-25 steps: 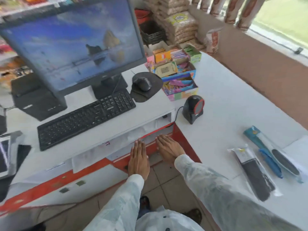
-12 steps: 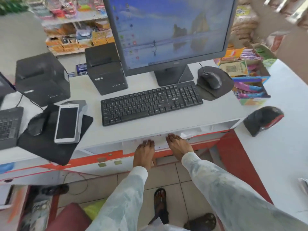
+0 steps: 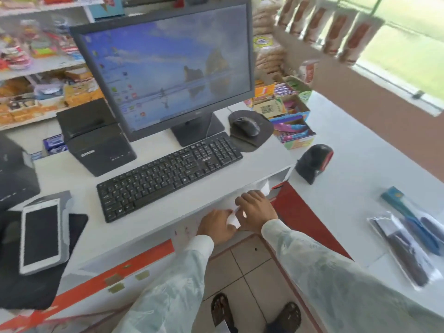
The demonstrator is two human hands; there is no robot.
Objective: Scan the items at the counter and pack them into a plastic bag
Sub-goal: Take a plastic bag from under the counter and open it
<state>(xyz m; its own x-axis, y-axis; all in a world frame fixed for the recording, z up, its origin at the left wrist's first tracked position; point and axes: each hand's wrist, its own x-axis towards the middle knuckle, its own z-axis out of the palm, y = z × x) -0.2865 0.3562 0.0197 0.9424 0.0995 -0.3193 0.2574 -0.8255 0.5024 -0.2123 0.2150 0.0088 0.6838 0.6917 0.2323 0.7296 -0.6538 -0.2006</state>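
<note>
My left hand [image 3: 216,227] and my right hand [image 3: 257,212] are together at the open shelf under the desk edge. Both pinch a thin white plastic bag [image 3: 233,218] that sticks out between them. More white bags [image 3: 264,187] lie in the shelf slot just behind my right hand. On the white counter [image 3: 355,169] at the right lie two packaged items: a black one in a clear wrapper [image 3: 406,251] and a blue one [image 3: 413,219] beside it. The black and red barcode scanner [image 3: 314,162] stands on the counter, right of the desk.
The desk holds a keyboard [image 3: 168,174], monitor [image 3: 168,70], mouse [image 3: 246,126], receipt printer [image 3: 96,140] and a white handheld terminal [image 3: 40,236]. Colourful sweet boxes [image 3: 288,116] stand behind the scanner. Shop shelves fill the back left.
My hands were flat and reaching into the shelf; now they have drawn back a little and closed on a white bag. The view swung left, then back right, showing the counter items again.
</note>
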